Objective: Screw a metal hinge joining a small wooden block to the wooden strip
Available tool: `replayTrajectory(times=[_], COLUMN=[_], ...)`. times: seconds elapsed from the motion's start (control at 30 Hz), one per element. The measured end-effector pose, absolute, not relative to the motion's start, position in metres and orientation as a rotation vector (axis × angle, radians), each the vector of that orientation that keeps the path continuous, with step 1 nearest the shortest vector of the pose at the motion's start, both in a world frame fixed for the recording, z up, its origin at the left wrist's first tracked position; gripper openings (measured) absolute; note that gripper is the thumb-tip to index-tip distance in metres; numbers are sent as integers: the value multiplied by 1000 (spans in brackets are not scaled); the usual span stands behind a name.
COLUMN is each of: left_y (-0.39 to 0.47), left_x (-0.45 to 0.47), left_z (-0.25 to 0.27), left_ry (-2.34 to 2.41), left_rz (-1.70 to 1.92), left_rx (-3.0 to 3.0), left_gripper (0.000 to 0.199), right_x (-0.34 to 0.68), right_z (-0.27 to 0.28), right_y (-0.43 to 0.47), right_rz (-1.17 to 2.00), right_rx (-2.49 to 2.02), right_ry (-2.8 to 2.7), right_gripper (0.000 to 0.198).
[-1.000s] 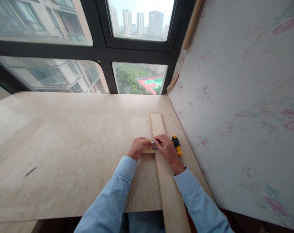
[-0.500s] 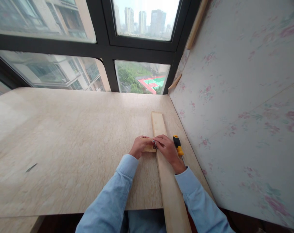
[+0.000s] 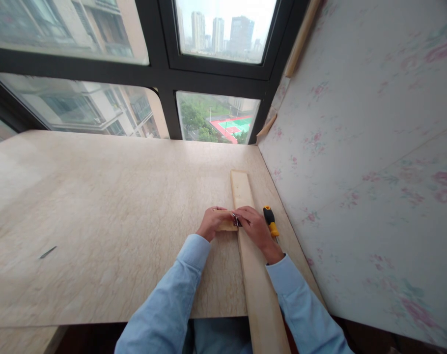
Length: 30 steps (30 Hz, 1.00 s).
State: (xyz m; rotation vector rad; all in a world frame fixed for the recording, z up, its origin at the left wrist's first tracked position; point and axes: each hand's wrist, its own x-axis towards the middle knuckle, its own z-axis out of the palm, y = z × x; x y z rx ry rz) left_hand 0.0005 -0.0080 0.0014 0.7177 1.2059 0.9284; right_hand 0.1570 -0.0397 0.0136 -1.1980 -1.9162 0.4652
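1. Where the long wooden plank [image 3: 258, 275] runs from your lap out toward the window, its long axis points almost straight away from you, tilting a little to the left as it goes
2. Your blue sleeves [image 3: 172, 300] frame it, one on each side
3. Your right hand [image 3: 256, 228] lies across the plank, fingers curled down onto a small metal piece [image 3: 235, 219] at the plank's left edge; it looks like a hinge or bracket, too small to tell which
4. Your left hand [image 3: 211, 222] is clasped over a short wooden block [image 3: 227, 226] that butts against the plank's left side, its length running crosswise to the plank
5. The metal piece sits right where block and plank meet, between your two sets of fingertips, touching both hands; the right hand's fingers are the ones on top of it
6. Just beside your right hand, to its right, a yellow-and-black screwdriver [image 3: 270, 222] lies on the table [image 3: 98, 211], roughly parallel to the plank, untouched
7. Far off to the left a thin dark sliver [image 3: 47, 252] lies on the table
8. Beyond stand the window [image 3: 216, 113] and the flowered wall [image 3: 356, 147]
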Motion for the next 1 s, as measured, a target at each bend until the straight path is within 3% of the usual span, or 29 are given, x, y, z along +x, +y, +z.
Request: replayTrajectory(times=[0.53, 1.0], left_y=[-10, -12], left_x=[4, 4], left_z=[6, 9], left_ry=[1203, 1206], left_rz=[972, 967], left_rx=[680, 682], left_gripper=[50, 52], right_x=[152, 165], right_z=[20, 10], right_y=[-39, -36], right_rz=[456, 545], right_rx=[-1321, -1210], right_ry=[-1838, -1885], right_gripper=[11, 20])
